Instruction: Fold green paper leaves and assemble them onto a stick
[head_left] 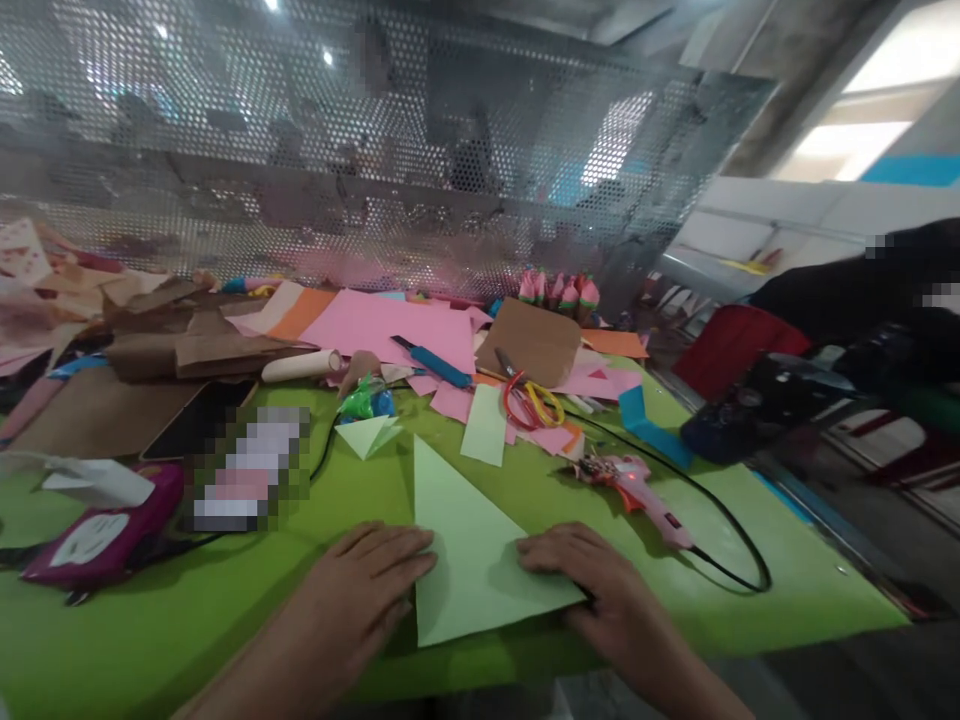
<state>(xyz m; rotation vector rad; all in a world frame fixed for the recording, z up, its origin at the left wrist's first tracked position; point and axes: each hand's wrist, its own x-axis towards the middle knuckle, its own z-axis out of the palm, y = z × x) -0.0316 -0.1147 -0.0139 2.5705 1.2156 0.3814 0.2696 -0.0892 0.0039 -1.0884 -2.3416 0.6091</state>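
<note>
A light green sheet of paper (pixel 469 560), triangular in outline, lies at the near edge of the green table between my hands. My left hand (pixel 367 575) rests beside its left edge, fingers stretched out and fingertips touching it. At the right corner, my right hand (pixel 592 575) pinches the paper, with the fingers on top and the thumb by the lower edge. Beyond the sheet are a small folded light green paper (pixel 367 436) and a light green strip (pixel 484 426). To the right lies a pink glue gun (pixel 649 500) with a red light and black cord.
Scissors (pixel 525 395) with red and yellow handles and a blue utility knife (pixel 435 364) lie among pink paper (pixel 390 325) and brown sheets. A phone (pixel 247 470) and purple tissue pouch (pixel 105 530) are left. Behind stands a perforated metal panel (pixel 337 150). A dark-clothed person (pixel 862 290) is at right.
</note>
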